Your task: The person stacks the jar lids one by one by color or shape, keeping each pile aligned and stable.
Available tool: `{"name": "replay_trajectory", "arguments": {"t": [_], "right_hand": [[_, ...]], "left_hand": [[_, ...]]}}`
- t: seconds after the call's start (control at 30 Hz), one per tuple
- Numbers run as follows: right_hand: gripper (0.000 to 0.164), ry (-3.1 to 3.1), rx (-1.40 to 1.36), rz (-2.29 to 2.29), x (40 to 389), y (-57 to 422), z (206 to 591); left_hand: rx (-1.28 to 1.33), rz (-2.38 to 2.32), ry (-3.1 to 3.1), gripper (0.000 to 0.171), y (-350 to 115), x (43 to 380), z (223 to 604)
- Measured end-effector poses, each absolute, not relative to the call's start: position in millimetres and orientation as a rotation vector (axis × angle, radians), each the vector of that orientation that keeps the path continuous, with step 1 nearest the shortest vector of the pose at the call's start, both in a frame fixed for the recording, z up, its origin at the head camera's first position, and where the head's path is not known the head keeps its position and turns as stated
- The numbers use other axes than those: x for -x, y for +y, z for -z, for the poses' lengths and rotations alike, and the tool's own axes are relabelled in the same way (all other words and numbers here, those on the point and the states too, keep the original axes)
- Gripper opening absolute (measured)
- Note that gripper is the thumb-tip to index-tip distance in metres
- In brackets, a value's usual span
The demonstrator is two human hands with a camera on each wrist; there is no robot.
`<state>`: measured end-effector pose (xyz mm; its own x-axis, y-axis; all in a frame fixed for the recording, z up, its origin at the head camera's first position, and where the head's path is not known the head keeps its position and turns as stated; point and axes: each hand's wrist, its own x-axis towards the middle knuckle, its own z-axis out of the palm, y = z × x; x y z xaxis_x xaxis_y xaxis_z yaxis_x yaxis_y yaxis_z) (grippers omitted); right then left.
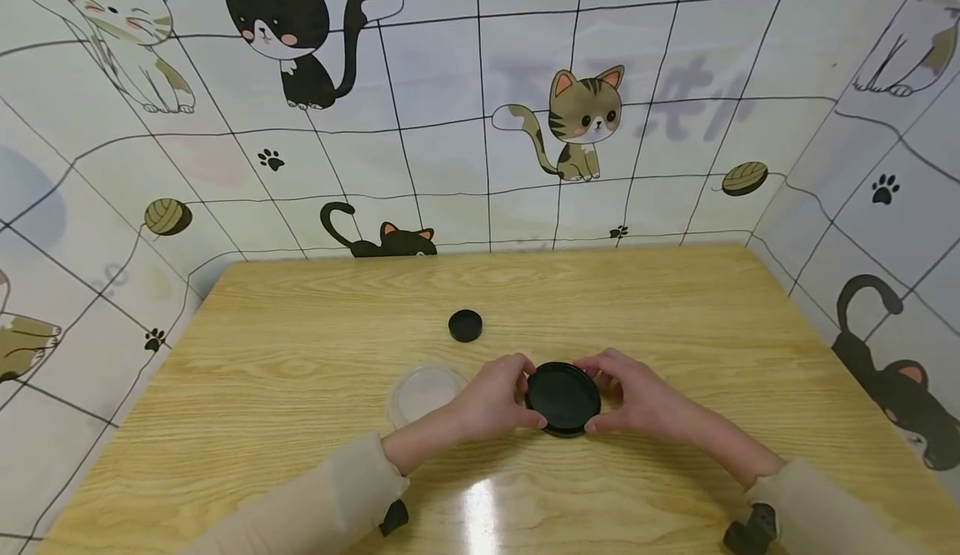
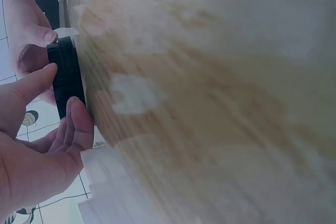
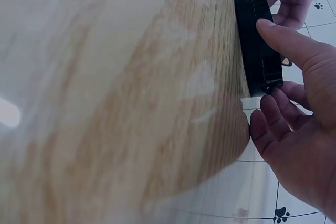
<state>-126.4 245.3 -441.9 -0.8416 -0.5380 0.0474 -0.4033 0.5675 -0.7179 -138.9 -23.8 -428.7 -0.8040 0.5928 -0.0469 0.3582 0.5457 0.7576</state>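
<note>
A black round shallow dish with a raised rim (image 1: 563,399) is between both hands, close over the wooden table. My left hand (image 1: 495,399) grips its left side, with thumb at the near edge and fingers at the far edge. From the right, my right hand (image 1: 636,397) grips it the same way. Seen edge-on in the right wrist view, the black dish (image 3: 257,43) has a line running round its side, like two stacked layers. The left wrist view also has the dish (image 2: 67,74) between the fingers of both hands.
A clear round lid or dish (image 1: 423,392) lies on the table (image 1: 315,313), partly behind the left forearm. Farther back sits a small black round cap (image 1: 465,326). Cat-patterned walls (image 1: 435,155) enclose the table at the back and sides.
</note>
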Motion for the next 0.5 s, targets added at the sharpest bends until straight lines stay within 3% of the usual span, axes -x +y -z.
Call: {"name": "replay_trajectory", "arguments": {"t": [0.5], "right_hand": [[0.077,2.608,0.733,1.065,130.2,241.8,441.9]], "left_hand": [[-0.761,-1.047,2.551,0.053,-23.1,138.6,432.4]]}}
